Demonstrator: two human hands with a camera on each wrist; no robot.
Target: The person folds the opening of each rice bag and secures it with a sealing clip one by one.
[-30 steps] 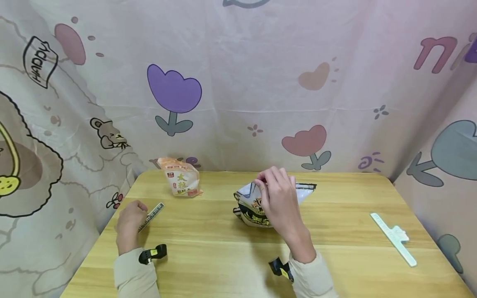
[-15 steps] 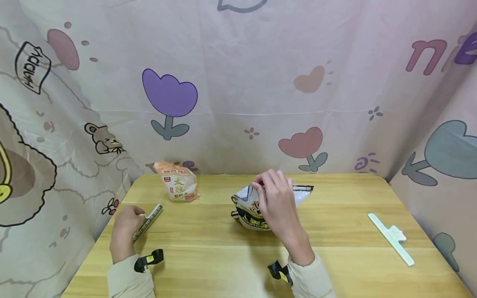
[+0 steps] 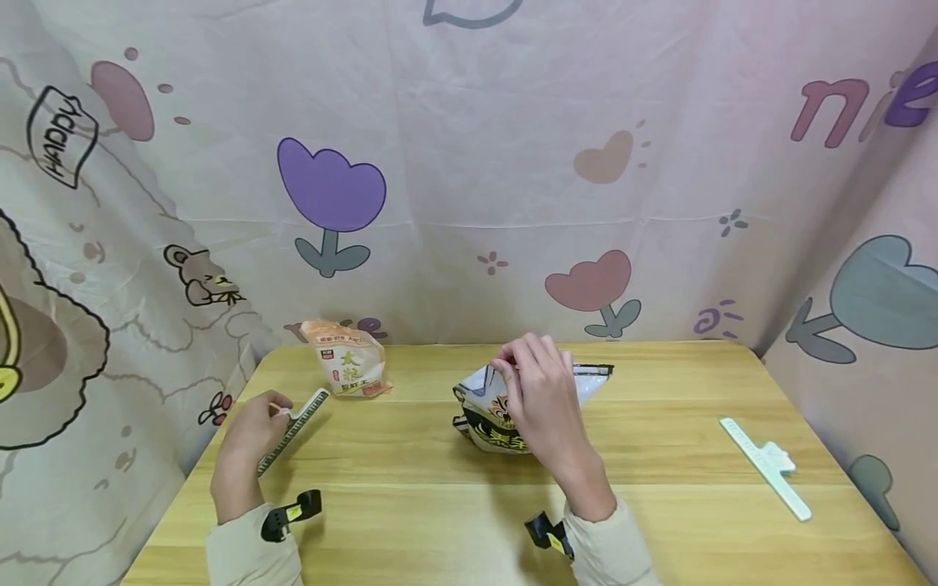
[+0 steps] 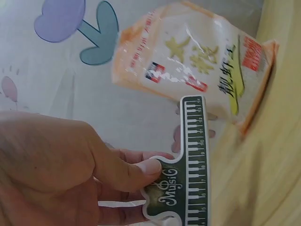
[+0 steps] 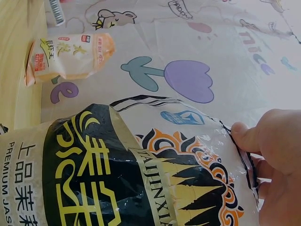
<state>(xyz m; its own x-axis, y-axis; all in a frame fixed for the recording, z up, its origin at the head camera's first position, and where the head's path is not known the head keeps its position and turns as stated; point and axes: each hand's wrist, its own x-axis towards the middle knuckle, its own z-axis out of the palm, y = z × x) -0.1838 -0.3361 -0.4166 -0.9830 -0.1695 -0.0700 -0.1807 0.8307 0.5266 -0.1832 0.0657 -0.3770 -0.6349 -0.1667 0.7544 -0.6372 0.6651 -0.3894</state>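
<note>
My left hand (image 3: 252,439) pinches the handle of a dark green bag clip (image 4: 195,155), printed with piano keys and the word Music, between thumb and fingers. The clip is raised at the left of the table. My right hand (image 3: 542,391) pinches the top edge of a black, white and gold rice bag (image 5: 103,174) near the table's middle, which stands upright under it. Behind the left hand stands an orange and white food packet (image 3: 352,362), apart from both hands.
On the right of the wooden table (image 3: 410,521) lies a pale mint bag clip (image 3: 765,468). A printed cloth curtain (image 3: 454,146) hangs behind the table and along its sides.
My left hand has lifted the green clip a little and tilted it up. The right hand stays at the bag's top. The head view has shifted slightly.
</note>
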